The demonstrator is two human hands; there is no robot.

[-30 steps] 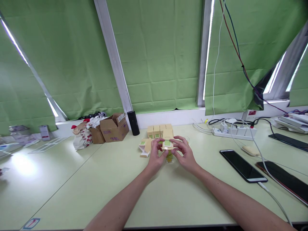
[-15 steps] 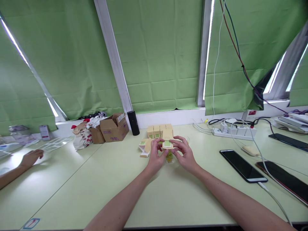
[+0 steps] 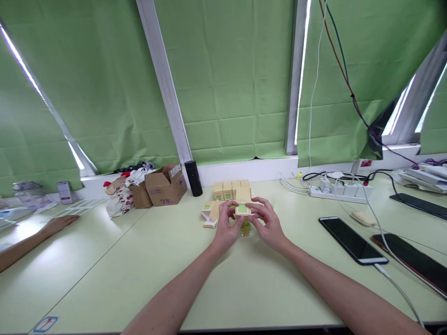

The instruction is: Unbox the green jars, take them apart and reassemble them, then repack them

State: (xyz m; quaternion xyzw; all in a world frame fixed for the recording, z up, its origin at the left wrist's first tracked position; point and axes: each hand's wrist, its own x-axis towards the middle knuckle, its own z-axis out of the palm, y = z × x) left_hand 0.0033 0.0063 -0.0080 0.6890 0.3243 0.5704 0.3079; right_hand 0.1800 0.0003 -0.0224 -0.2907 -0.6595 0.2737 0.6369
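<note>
My left hand and my right hand meet at the middle of the pale green table, both pinching a small cream carton with a green label. Under the carton, between my fingers, stands a small greenish jar, partly hidden. Behind them is a row of several like cartons. An opened, flattened carton lies just left of my left hand.
A brown cardboard box, a printed bag and a black cylinder stand at the back left. A power strip with cables, and phones, lie to the right. Another person's hand rests at far left.
My hands and the carton have hardly moved. Another person's arm came into view at the far left and its hand has slid a little to the right along the table.
</note>
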